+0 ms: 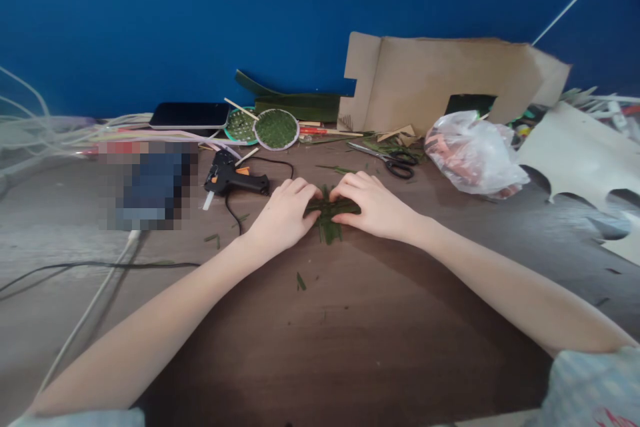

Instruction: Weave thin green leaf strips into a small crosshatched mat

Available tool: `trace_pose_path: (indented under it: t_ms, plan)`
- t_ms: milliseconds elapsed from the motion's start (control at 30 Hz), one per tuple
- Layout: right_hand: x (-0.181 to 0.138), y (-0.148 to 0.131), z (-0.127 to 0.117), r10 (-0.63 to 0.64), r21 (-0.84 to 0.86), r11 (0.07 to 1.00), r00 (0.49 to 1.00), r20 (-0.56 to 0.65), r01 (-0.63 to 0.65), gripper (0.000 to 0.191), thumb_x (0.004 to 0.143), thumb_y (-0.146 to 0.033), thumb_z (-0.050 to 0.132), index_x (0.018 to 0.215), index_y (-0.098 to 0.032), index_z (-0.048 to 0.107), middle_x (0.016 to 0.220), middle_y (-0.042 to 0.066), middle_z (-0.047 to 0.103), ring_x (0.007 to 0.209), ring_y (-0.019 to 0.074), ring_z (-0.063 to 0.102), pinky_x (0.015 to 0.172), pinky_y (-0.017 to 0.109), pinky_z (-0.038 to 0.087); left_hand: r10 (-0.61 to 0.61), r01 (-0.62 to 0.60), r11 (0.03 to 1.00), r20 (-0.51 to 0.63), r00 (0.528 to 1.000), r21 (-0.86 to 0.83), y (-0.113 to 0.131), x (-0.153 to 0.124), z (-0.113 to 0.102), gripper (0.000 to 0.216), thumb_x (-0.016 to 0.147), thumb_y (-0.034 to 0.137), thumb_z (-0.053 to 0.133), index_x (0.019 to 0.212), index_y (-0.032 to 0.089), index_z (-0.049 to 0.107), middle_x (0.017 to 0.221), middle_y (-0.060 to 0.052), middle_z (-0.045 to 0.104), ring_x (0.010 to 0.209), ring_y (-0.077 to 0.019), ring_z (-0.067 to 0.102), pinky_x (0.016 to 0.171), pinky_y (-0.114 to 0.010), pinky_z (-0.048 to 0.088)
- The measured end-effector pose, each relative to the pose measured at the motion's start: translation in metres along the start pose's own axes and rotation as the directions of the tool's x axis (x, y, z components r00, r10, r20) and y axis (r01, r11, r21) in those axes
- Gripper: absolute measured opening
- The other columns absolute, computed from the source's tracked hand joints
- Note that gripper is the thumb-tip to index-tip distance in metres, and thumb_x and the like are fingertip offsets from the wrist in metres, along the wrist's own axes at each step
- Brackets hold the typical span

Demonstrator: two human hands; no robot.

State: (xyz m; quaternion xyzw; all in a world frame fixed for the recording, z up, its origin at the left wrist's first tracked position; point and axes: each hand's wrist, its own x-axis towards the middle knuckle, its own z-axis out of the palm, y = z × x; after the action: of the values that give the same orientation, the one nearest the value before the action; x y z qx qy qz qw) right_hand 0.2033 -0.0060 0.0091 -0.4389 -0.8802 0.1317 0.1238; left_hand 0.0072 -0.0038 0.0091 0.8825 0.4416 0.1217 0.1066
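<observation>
A: Grip state?
B: Left hand [287, 213] and right hand [376, 205] pinch 1 cross-shaped dark-green leaf-strip piece [328, 215], between the brown wooden table's [350, 327] front and back edges.
A: Writing, counts?
B: Red sleeve lettering [619, 417], unreadable; 1 black glue gun [237, 179]; 1 black-handled scissors [386, 158].

You have one left hand [289, 215] and one right hand [376, 205]. Before you, count one bundle of green strips [330, 232], two round green pieces [277, 129], one glue gun [234, 179], one pair of scissors [393, 161], one plastic bag [473, 155], one cardboard sheet [420, 77].
</observation>
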Motion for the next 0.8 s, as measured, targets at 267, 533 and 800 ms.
trace_pose_path:
  t_ms: [267, 533, 800]
  plan:
    - [0.0002, -0.0009, -0.0011, 0.004, 0.006, 1.0, 1.0, 0.006, -0.004, 0.02, 0.079, -0.035, 0.06, 0.093, -0.021, 0.056, 0.098, 0.005, 0.056, 0.097, 0.0232, 0.047, 0.081, 0.037, 0.037, 0.013, -0.013, 1.0, -0.001, 1.0, 0.018, 0.0002, 0.0001, -0.0013, 0.016, 0.079, 0.018, 0.058, 0.094, 0.014, 0.057, 0.095, -0.006, 0.058, 0.092, -0.0226, 0.049, 0.084, -0.037, 0.042]
    - [0.0002, -0.0009, -0.0014, 0.015, 0.02, 1.0, 1.0, 0.001, -0.015, 0.021, 0.078, -0.034, 0.061, 0.094, -0.021, 0.055, 0.098, 0.005, 0.056, 0.097, 0.0234, 0.048, 0.082, 0.037, 0.036, 0.018, -0.018, 1.0, 0.002, 1.0, 0.008, -0.0002, 0.0002, -0.002, 0.016, 0.079, 0.018, 0.058, 0.094, 0.014, 0.057, 0.094, -0.007, 0.058, 0.091, -0.0221, 0.051, 0.085, -0.037, 0.042]
    - [0.0007, -0.0018, -0.0015, 0.029, 0.019, 0.999, 0.999, 0.023, -0.029, 0.027, 0.079, -0.034, 0.06, 0.101, -0.02, 0.056, 0.102, 0.007, 0.056, 0.099, 0.024, 0.046, 0.084, 0.038, 0.036, 0.023, -0.023, 0.999, -0.003, 1.0, 0.026, -0.0013, 0.0, 0.0003, 0.018, 0.08, 0.019, 0.057, 0.097, 0.013, 0.058, 0.096, -0.008, 0.055, 0.092, -0.0221, 0.051, 0.085, -0.037, 0.042]
